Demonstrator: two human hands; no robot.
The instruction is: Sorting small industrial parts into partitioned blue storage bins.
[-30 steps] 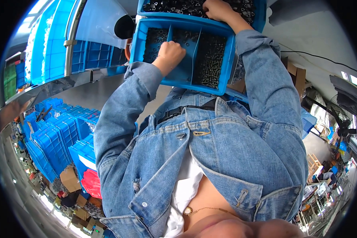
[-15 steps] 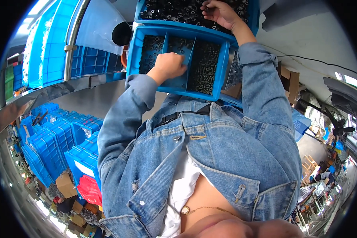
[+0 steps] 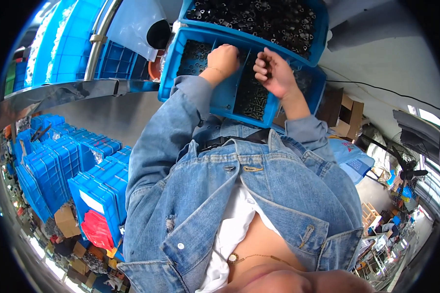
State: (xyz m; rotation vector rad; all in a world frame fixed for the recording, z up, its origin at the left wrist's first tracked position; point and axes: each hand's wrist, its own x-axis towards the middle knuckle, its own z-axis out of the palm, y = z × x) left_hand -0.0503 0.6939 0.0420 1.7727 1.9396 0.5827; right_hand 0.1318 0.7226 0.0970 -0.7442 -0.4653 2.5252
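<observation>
A blue divided box (image 3: pixel 168 71) sits before me with small parts in its compartments. My left hand (image 3: pixel 223 61) is curled, knuckles up, over the middle compartment; its fingertips are mostly hidden. My right hand (image 3: pixel 277 75) is held above the right-hand compartment, fingers bent in toward the palm; anything pinched there is too small to make out. Screws (image 3: pixel 254 105) fill the near part of that compartment. Small dark rings (image 3: pixel 193 56) lie in the left compartment. Beyond the box, a larger blue bin (image 3: pixel 321 34) holds many black clip-like parts (image 3: pixel 259 17).
A metal rail (image 3: pixel 63 93) and upright pole (image 3: pixel 97 49) stand at the left, beside tall blue crates (image 3: pixel 66 44). Stacked blue crates (image 3: pixel 49 171) fill the lower left, with a red bag (image 3: pixel 98 229). Cardboard boxes (image 3: pixel 349 115) and a fan (image 3: pixel 410 171) are at the right.
My right hand has come from the far bin of black parts back toward me, over the divided box. My left hand stays at the middle compartment, slightly farther up it. The view has shifted slightly.
</observation>
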